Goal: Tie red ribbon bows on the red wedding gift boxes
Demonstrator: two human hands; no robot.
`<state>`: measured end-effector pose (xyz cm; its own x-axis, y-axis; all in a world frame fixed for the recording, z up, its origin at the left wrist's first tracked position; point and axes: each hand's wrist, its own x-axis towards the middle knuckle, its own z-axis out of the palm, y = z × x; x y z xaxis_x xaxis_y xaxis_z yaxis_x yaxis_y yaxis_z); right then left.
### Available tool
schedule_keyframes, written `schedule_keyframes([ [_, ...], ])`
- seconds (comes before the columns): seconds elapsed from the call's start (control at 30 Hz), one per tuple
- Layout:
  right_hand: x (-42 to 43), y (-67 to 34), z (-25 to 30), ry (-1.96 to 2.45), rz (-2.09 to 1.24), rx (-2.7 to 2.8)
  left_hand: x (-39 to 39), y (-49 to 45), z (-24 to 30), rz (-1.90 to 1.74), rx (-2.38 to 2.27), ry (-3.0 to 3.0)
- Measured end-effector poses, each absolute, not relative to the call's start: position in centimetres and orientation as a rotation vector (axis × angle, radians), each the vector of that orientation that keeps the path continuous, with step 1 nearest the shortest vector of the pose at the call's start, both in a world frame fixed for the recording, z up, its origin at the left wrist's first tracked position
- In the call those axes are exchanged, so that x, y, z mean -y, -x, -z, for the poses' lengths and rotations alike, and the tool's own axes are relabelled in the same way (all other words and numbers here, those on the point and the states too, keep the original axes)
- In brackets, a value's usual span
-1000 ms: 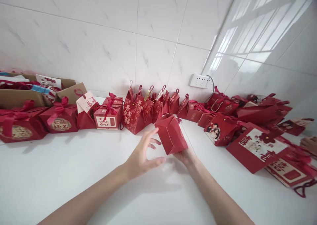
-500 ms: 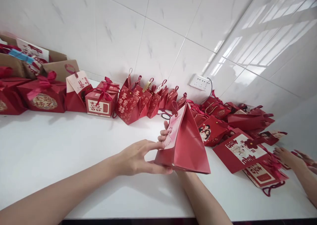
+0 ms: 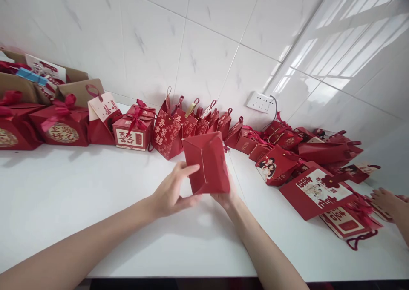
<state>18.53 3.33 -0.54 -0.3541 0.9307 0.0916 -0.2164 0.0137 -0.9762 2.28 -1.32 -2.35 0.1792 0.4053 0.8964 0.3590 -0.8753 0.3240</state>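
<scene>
A small red paper gift bag (image 3: 206,162) is held up over the white counter (image 3: 96,205), its flat bottom turned toward me. My left hand (image 3: 171,192) grips the bag's left edge between thumb and fingers. My right hand (image 3: 227,196) holds it from behind and below, mostly hidden by the bag. Behind the bag stands a row of small red bags (image 3: 188,126) against the tiled wall.
Red ribboned boxes (image 3: 134,130) and larger red boxes (image 3: 62,128) line the wall at left, with cardboard cartons (image 3: 19,83) behind. Flat red bags and printed cards (image 3: 315,190) pile at right. A wall socket (image 3: 261,102) sits above. Another person's hand (image 3: 388,202) rests at far right.
The bag has turned from showing its side and printed face to showing its bottom, and it sits higher and further left. My left hand has shifted onto its left edge.
</scene>
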Motion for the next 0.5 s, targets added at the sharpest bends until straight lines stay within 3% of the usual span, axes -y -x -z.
schedule_keyframes([
  [0.17, -3.32, -18.70, -0.33, 0.740, -1.767, 0.769, 0.99, -2.04, 2.25, -1.719, -1.087, -1.970],
  [0.5, -3.05, -18.35, -0.55, 0.857, -1.863, 0.758, 0.89, -2.02, 2.00, -1.682, -1.236, -1.915],
])
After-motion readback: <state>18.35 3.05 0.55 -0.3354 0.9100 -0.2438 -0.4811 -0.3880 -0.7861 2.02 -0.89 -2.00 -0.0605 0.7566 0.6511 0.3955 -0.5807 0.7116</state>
